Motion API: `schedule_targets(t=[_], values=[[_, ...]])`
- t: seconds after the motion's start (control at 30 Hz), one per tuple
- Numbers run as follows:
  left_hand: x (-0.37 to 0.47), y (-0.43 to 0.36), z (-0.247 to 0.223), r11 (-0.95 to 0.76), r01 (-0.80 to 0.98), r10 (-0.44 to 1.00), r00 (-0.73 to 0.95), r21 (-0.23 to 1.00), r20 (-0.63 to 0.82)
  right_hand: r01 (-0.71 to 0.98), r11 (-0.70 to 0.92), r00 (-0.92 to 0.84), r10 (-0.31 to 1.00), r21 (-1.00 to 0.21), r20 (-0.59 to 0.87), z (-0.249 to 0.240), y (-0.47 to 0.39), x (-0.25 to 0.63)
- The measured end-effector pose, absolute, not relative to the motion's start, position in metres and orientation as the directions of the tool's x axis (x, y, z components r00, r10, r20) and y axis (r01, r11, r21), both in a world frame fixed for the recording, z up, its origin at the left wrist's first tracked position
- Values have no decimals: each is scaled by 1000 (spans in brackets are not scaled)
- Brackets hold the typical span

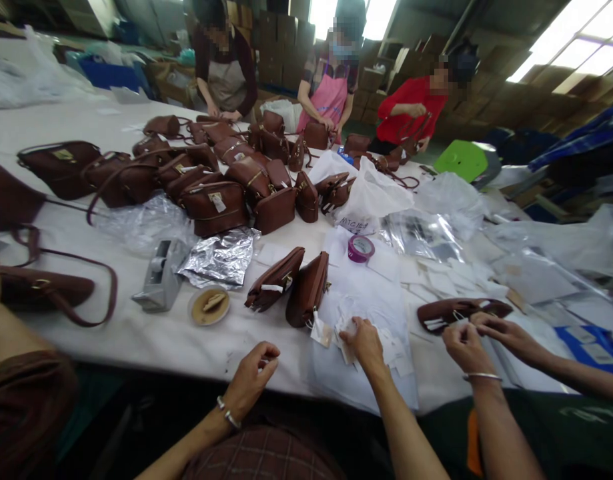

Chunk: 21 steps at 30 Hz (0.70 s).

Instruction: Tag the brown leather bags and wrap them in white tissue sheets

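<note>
My left hand point(253, 379) is over the table's front edge with its fingers curled together; whether something small is in them I cannot make out. My right hand point(365, 343) reaches over a pile of white paper tags point(386, 340), thumb and fingertips pinching a tag at its left side. Between and beyond my hands stand two brown handbags, one point(273, 283) leaning left and the other point(306, 293) closer to the right hand. From the second one hangs a pale tag point(321, 331) on a string. The tags lie on white plastic sheets point(356, 387).
Many brown handbags point(213, 203) crowd the middle of the table. Nearby are a tape dispenser point(161, 277), a small dish point(209, 307), silver foil point(223, 257) and purple tape point(361, 248). Co-workers' hands point(469, 340) handle a bag at right; others stand across.
</note>
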State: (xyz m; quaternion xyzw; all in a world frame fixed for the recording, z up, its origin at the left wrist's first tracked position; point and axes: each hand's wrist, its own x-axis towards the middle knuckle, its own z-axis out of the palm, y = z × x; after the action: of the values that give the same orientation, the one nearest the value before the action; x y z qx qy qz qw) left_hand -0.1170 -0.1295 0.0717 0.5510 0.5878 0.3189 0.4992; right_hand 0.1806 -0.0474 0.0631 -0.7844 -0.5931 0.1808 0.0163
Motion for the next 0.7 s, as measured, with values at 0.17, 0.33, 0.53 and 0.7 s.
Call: schedule_targets(t=[0.17,0.33,0.53,0.7], values=[[-105,-128,77,138,360,958,186,923,-216,940,-264,213,949,-216,-231,62,-50,183],[-97,-121,80,22,386,949,281,922,-140,937,-254,211,959,-238,-191,66,-52,188],[-78,-110,93,-115,347,916,399,931,-36,872,-277,190,951,-404,-242,75,-53,199],[-59,-96,117,-186,257,896,441,948,57,726,-322,109,926,-607,-361,107,-66,203]])
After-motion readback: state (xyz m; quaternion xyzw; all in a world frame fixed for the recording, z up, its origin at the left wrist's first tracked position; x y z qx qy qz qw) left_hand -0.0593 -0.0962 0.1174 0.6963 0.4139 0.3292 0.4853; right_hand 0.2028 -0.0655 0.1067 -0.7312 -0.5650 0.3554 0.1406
